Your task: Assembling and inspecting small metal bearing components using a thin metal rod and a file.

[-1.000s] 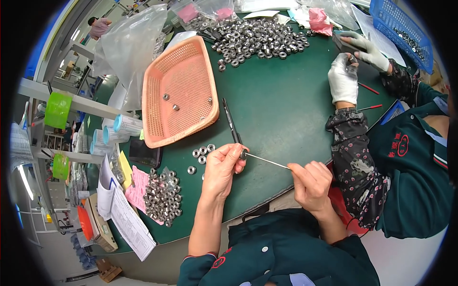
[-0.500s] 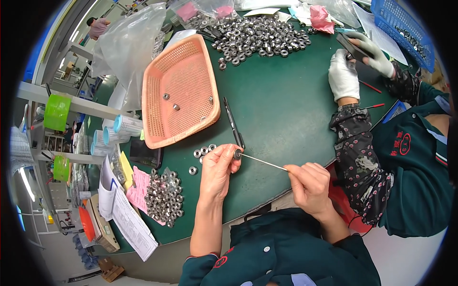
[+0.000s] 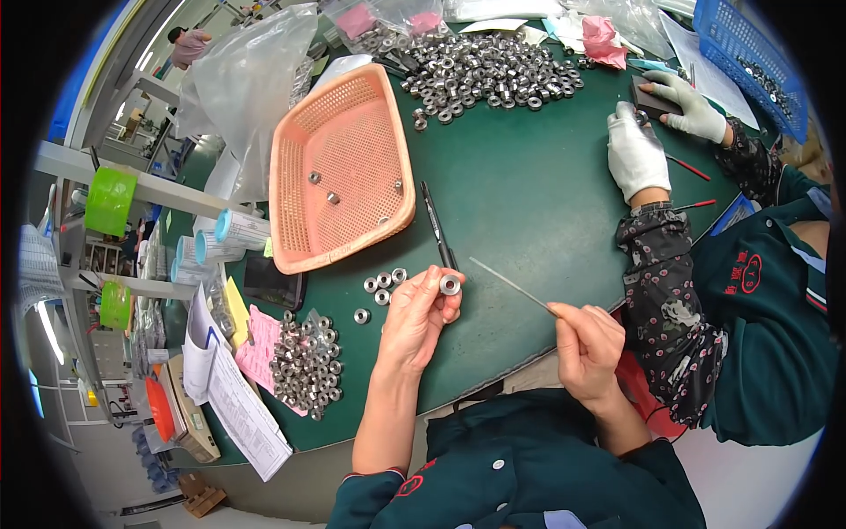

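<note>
A: Starting from the left, what there?
B: Green wrap [image 3: 110, 201] around a pale rail, then white papers [image 3: 251, 423] at the near edge. Just right of those, pink paper [image 3: 256, 346], partly under a small heap of metal rings [image 3: 306, 366]. Farther off, a dark flat device [image 3: 273, 280].
A: And next?
B: An orange mesh basket [image 3: 342, 257] with a few rings inside. Just nearer, loose rings [image 3: 383, 280] in a little cluster on the green table [image 3: 529, 203].
A: The left hand [image 3: 414, 313]: grasping or released?
B: Grasping. Pinching a single ring [image 3: 450, 292] at the fingertips, over the near part of the table. Just beyond, a black marker [image 3: 436, 227]. Well beyond, a large heap of rings [image 3: 493, 75] on the far side.
A: And the right hand [image 3: 590, 351]?
B: Also grasping: a thin rod [image 3: 512, 283], gripped near one end, pointing far and left. Tip near the pinched ring, but apart from it.
A: Farther right?
B: White-gloved hands [image 3: 636, 157] of a co-worker, with fingers of the farther one against a dark block [image 3: 650, 97]. Grasp of the nearer one too hidden to tell. Beside those, red sticks [image 3: 692, 167]. At the far right, a blue basket [image 3: 749, 53] holding small dark parts.
</note>
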Tool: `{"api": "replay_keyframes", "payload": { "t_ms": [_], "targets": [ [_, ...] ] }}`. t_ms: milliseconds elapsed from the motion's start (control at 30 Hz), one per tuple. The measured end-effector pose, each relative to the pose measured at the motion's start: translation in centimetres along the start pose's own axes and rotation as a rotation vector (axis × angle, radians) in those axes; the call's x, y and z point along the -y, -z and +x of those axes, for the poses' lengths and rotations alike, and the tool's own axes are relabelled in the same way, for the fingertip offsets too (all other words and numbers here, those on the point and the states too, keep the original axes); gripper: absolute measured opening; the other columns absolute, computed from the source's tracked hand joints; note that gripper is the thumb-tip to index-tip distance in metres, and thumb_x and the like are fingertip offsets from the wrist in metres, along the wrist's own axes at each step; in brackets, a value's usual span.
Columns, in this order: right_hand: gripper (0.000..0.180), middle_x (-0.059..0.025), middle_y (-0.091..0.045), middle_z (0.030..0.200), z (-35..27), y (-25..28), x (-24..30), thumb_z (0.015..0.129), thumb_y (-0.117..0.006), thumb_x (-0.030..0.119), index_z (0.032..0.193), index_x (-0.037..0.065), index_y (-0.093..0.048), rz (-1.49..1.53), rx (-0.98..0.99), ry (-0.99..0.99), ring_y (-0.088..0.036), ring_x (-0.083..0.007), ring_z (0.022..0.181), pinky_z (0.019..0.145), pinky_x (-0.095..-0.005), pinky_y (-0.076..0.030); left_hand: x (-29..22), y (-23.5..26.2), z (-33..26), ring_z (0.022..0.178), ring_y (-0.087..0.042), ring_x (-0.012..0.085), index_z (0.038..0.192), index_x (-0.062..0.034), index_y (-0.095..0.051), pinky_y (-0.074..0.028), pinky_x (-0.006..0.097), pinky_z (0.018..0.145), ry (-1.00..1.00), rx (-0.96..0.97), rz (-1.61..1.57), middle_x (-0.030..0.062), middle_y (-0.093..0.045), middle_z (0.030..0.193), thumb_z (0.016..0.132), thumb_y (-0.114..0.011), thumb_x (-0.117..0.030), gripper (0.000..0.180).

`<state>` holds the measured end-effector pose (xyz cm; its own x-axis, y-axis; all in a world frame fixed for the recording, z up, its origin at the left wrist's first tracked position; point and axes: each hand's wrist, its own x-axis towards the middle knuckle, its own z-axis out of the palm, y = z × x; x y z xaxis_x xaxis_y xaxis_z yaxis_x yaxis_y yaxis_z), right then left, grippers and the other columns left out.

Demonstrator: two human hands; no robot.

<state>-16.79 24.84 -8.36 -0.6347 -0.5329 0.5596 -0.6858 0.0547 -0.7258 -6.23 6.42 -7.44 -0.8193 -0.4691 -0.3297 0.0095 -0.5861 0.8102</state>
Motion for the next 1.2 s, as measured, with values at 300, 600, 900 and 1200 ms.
{"api": "replay_keyframes", "payload": {
  "t_ms": [300,600,900,1200],
  "targets": [
    [0.016,-0.0049,-0.046,0.051,-0.1,-0.1,0.0,0.071,-0.059,-0.005,0.086,-0.001,-0.062,-0.009,-0.027,-0.004,-0.043,-0.0192,0.042,0.043,-0.031,-0.031,0.1,0.2,0.0,0.057,-0.047,0.0061,0.092,0.0022,-0.059,-0.038,0.019,0.054,-0.031,-0.001,0.045,0.0015,-0.054,0.067,0.093,-0.046,-0.027,0.032],
    [0.015,-0.006,-0.047,0.052,-0.2,-0.6,-0.3,0.071,-0.059,-0.004,0.085,0.0,-0.062,0.09,0.13,0.01,-0.045,-0.0216,0.043,0.044,-0.0315,-0.032,0.0,0.3,-0.4,0.057,-0.046,0.0063,0.091,0.0017,-0.059,-0.038,0.019,0.054,-0.07,-0.054,0.108,0.0018,-0.054,0.068,0.093,-0.046,-0.028,0.032],
    [0.014,-0.0063,-0.047,0.052,-0.5,-1.0,-0.5,0.072,-0.059,-0.004,0.085,0.0,-0.062,0.146,0.105,0.03,-0.043,-0.0207,0.043,0.044,-0.0311,-0.032,-0.2,0.1,-0.5,0.056,-0.046,0.0063,0.09,0.0021,-0.059,-0.038,0.019,0.054,-0.057,-0.032,0.062,0.0019,-0.054,0.067,0.094,-0.045,-0.027,0.033],
    [0.013,-0.0061,-0.049,0.057,-1.4,-0.4,-1.1,0.079,-0.055,-0.005,0.091,-0.005,-0.061,0.09,-0.237,-0.067,-0.041,-0.0143,0.047,0.044,-0.0255,-0.03,0.0,-3.2,-1.8,0.07,-0.058,0.0121,0.098,0.0037,-0.059,-0.047,0.025,0.064,-0.576,-0.252,0.597,0.0073,-0.061,0.082,0.083,-0.058,-0.003,0.016]
  ]
}}
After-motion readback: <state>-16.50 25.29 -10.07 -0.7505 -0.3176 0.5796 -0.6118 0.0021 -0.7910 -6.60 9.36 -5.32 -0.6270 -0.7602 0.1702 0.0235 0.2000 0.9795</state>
